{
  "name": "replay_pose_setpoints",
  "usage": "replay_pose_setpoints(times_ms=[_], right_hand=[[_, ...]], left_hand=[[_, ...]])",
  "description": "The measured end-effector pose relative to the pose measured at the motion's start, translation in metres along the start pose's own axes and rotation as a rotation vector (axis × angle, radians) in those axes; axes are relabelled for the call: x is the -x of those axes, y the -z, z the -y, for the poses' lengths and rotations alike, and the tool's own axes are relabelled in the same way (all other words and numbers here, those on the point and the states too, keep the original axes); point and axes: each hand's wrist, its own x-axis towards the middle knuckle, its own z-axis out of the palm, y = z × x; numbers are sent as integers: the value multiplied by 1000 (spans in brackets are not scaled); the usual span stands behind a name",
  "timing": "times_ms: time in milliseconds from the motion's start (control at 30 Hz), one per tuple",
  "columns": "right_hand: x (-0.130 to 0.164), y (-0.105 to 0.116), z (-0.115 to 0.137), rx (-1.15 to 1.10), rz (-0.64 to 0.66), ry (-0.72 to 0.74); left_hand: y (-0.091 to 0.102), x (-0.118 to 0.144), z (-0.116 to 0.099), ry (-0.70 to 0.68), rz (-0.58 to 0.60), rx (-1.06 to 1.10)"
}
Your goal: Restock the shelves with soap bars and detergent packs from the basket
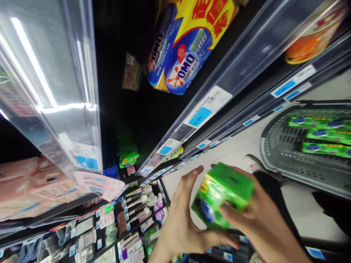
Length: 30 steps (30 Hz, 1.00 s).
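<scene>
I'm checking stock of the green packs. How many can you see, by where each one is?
Held in both hands: 1 green pack
Lying in the grey basket: 3 green packs
On the dark shelf: 1 green pack
Total: 5

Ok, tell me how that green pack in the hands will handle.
The green pack looks boxy with flat faces, so it probably stays stiff and will not roll. Its wrapper is glossy, so it may be a bit slippery. The left hand and right hand both grip it, though it seems light.
</scene>
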Motion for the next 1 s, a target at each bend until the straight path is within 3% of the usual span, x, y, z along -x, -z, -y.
replay_pose_setpoints(times_ms=[133,233,333,433,600,700,833,933,1000], right_hand=[[-7,-32,12,-263,119,-52],[-12,-26,9,-299,199,-79],[-16,-12,0,-154,182,-20],[-17,-9,-2,-43,141,101],[-9,-19,5,269,-80,480],[-4,-24,7,434,-147,668],[4,-27,12,474,-32,832],[11,-28,9,462,83,858],[14,-28,2,479,156,840]], left_hand=[[9,-18,4,120,20,60],[21,-24,24,290,64,393],[24,-24,47,474,109,757],[25,-20,63,578,119,812],[24,-20,65,314,217,536],[17,-18,60,255,182,447],[16,-13,57,145,-29,299],[39,-17,60,40,-102,266],[59,-25,66,38,-252,200]])
